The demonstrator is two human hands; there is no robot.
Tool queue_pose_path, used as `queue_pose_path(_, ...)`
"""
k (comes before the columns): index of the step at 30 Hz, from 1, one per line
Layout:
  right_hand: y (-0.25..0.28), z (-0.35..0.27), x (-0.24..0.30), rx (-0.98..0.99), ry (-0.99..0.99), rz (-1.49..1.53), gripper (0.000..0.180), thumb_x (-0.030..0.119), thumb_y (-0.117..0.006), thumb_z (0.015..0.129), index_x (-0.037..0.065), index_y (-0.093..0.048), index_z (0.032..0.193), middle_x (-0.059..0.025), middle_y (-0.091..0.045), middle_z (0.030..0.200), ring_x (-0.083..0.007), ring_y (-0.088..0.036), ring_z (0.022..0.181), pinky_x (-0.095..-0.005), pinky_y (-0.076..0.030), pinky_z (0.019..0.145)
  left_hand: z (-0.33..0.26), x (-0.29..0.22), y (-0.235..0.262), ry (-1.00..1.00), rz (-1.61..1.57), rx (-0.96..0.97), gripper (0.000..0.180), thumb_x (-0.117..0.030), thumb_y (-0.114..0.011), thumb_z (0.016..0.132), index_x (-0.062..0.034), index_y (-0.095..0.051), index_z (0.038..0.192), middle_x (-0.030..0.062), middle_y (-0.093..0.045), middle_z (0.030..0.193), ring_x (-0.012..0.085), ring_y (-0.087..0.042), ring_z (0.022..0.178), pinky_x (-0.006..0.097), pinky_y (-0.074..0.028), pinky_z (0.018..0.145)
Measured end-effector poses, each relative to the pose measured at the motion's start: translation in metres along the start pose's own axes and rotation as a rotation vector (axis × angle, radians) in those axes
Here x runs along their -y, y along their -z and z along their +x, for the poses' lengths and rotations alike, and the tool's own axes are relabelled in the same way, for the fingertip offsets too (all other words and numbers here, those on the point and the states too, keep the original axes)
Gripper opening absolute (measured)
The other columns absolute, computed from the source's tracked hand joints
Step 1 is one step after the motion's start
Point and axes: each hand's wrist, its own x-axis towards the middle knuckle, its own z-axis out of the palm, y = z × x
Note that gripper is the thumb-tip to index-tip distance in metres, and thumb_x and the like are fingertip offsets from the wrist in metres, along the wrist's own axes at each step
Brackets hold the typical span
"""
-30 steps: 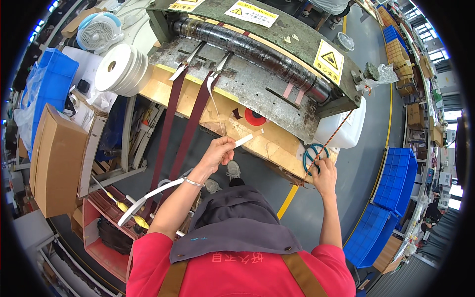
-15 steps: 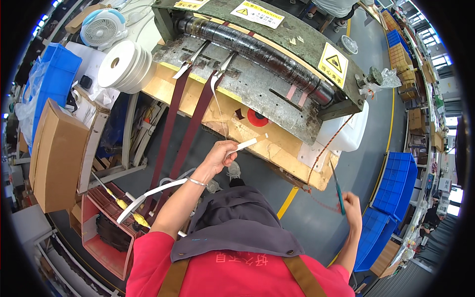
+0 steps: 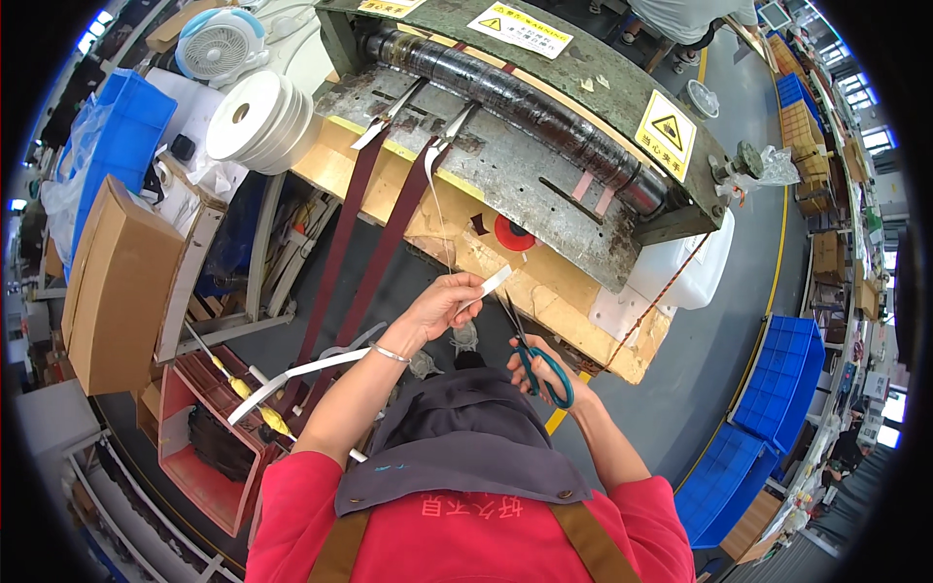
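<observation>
A flat white strip [image 3: 496, 280] is pinched in my left hand [image 3: 447, 305], its short end pointing up to the right past my fingertips. A longer stretch of white strip [image 3: 292, 377] curves out behind my left wrist toward a red crate. My right hand [image 3: 566, 381] is closed on scissors [image 3: 528, 352] with teal handles. Their blades point up toward the strip's end, close to it but apart. Two dark maroon bands [image 3: 387, 236] hang down from the machine's metal plate [image 3: 486, 160], left of my left hand.
A roller [image 3: 515, 102] spans the machine. A red ring-shaped roll [image 3: 513, 233] sits on the wooden bench edge [image 3: 622, 345]. White spools [image 3: 255, 121], a fan [image 3: 220, 46], a cardboard box [image 3: 126, 291] and the red crate [image 3: 209, 457] stand left. Blue bins [image 3: 777, 379] are at right.
My right hand has come in from the far right with the scissors, up beside my left hand. My left hand still holds the white strip, and the view has shifted slightly.
</observation>
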Motion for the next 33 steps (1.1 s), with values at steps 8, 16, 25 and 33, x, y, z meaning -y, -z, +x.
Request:
queue_pose_path(8,-0.009,0.019,0.027,-0.040,0.020,-0.226,0.067,0.060,-0.044,0.080,0.007,-0.034,0.120,-0.0007,-0.046,0.081,-0.0073,-0.045,0.061,-0.0191,-0.036,0.049,0.000,-0.003,-0.008,0.016,0.109,-0.063,0.008,-0.007,-0.054,0.081,0.0000,-0.053,0.086,0.0035,-0.052,0.055,0.0046,-0.037,0.036,0.017,-0.026,0.033)
queue_pose_path(16,-0.003,0.018,0.028,-0.224,0.057,-0.498,0.044,0.041,-0.056,0.081,0.006,-0.045,0.106,-0.0003,-0.046,0.064,-0.0075,-0.044,0.053,-0.0212,-0.035,0.044,0.002,-0.005,-0.013,0.047,0.180,-0.050,0.010,-0.007,-0.055,0.080,0.0003,-0.054,0.086,0.0027,-0.052,0.055,0.0045,-0.039,0.037,0.017,-0.027,0.033)
queue_pose_path(25,0.050,-0.014,0.043,-0.836,0.289,-1.506,0.041,0.013,-0.057,0.070,0.005,-0.047,0.109,-0.0199,-0.052,0.091,-0.0373,-0.053,0.082,-0.0435,-0.044,0.070,-0.059,-0.036,0.032,-0.410,0.146,-0.257,0.014,-0.012,-0.049,0.085,-0.0003,-0.052,0.093,0.0120,-0.061,0.070,0.0155,-0.060,0.054,0.022,-0.047,0.048)
queue_pose_path(33,0.032,-0.012,0.061,-0.855,0.399,-1.653,0.027,0.007,-0.056,0.072,0.003,-0.055,0.099,-0.0153,-0.056,0.084,-0.0331,-0.055,0.078,-0.0414,-0.045,0.067,-0.090,-0.047,0.074,-0.620,-0.026,-0.370,0.014,-0.019,-0.051,0.087,-0.0048,-0.052,0.090,0.0044,-0.053,0.055,0.0095,-0.045,0.039,0.020,-0.033,0.037)
